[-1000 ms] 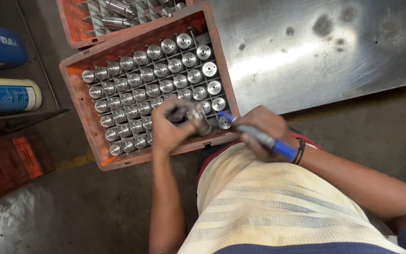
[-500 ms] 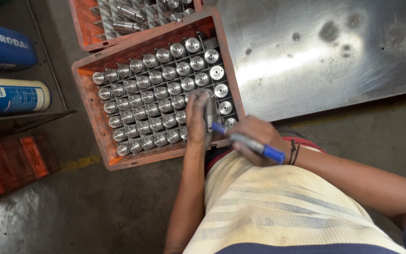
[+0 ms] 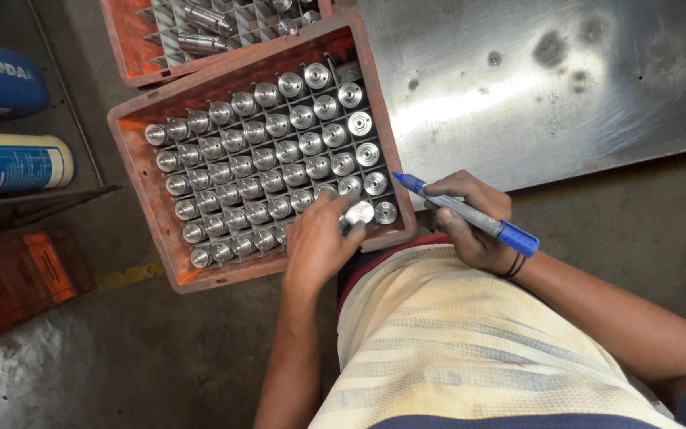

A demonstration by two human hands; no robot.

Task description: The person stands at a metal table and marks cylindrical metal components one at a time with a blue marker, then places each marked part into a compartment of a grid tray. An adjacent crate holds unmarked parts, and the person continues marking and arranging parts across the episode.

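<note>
Head view: our left hand (image 3: 317,246) grips a metal part (image 3: 356,214) over the crate (image 3: 152,214); our right hand (image 3: 470,222) grips the marker (image 3: 470,214), so marking it needs the tip brought across.

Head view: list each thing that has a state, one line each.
Near crate: nearly every cell filled with upright metal cylinders.
Far crate: mostly empty cells, a few cylinders lying tilted.
Left hand: gripping one cylinder at the crate's near row.
Right hand: holding blue marker, uncapped.

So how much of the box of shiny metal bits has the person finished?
The orange crate looks almost full of upright metal cylinders. The left hand holds one cylinder over the near corner; the right hand holds a blue marker. I can't see any pen marks, so what's left is unclear.
</note>
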